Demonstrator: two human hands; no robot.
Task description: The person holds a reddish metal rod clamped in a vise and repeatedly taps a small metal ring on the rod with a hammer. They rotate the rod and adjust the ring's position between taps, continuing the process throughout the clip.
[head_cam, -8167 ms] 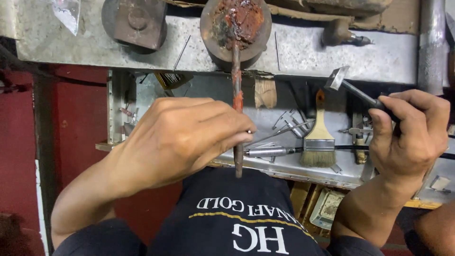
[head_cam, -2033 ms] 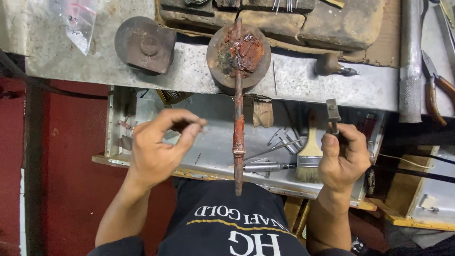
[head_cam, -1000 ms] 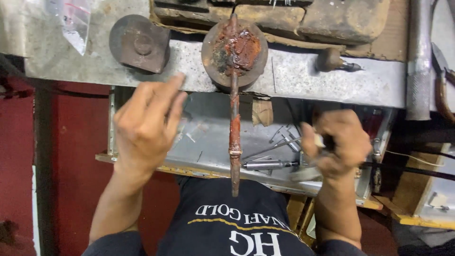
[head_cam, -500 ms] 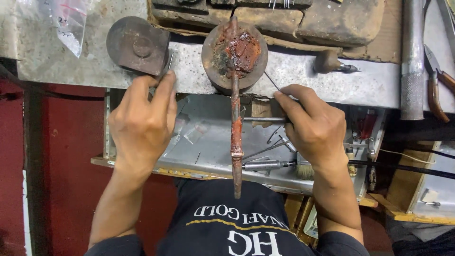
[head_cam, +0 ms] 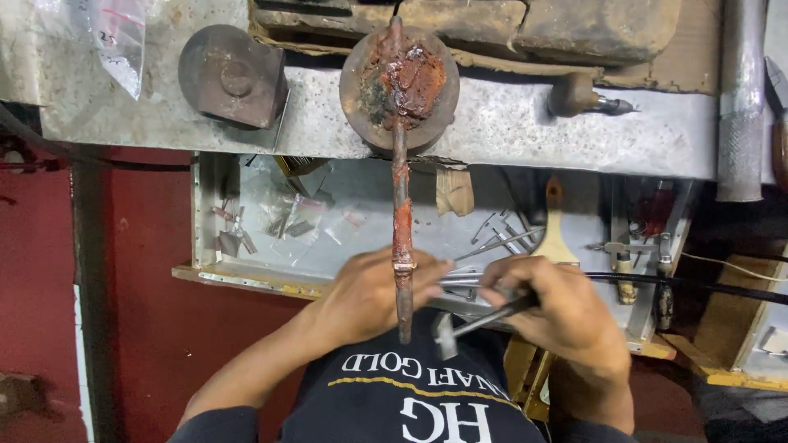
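Reaching in low over the open metal drawer (head_cam: pixel 246 275), the left hand (head_cam: pixel 369 295) is lying palm down with its fingers closing loosely around the rusty rod (head_cam: pixel 401 230), which is hanging down from a round rust-caked block (head_cam: pixel 400 86) on the bench. Just beside it, the right hand (head_cam: pixel 566 308) is curling its fingers tight around the handle of a small hammer (head_cam: pixel 460 328), the metal head pointing back toward the person's dark shirt (head_cam: pixel 410 394), near a paintbrush (head_cam: pixel 554 230) in the drawer.
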